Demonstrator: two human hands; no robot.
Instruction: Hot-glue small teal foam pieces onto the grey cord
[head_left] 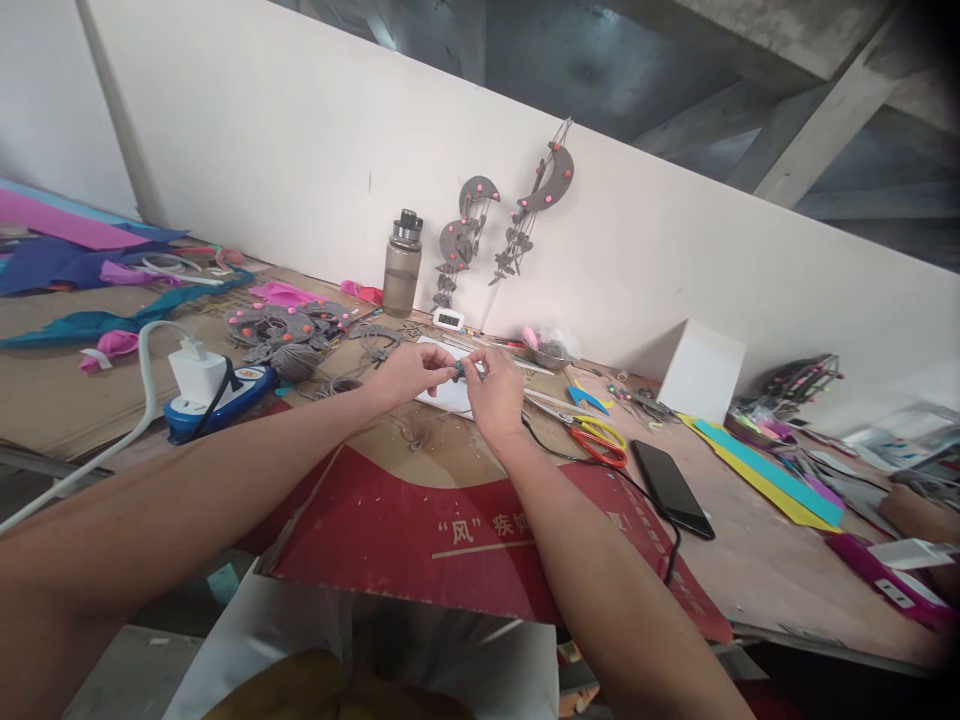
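Observation:
Both hands meet over a white pad (452,398) at the middle of the table. My left hand (411,374) pinches a small dark teal piece (458,370) between thumb and fingertips. From the other side, my right hand (493,388) closes its fingers on the same piece. It is too small to tell what kind of thing it is. Grey cord (341,387) lies in loops left of my left hand. To the right of my right hand are scissors with red and yellow handles (600,440).
A water bottle (403,265) and a small digital clock (448,319) stand by the white wall. Grey moon-shaped hangings (551,185) hang there. A power strip (217,405) is left, a phone (673,488) right. Another person's hand (919,510) shows at far right.

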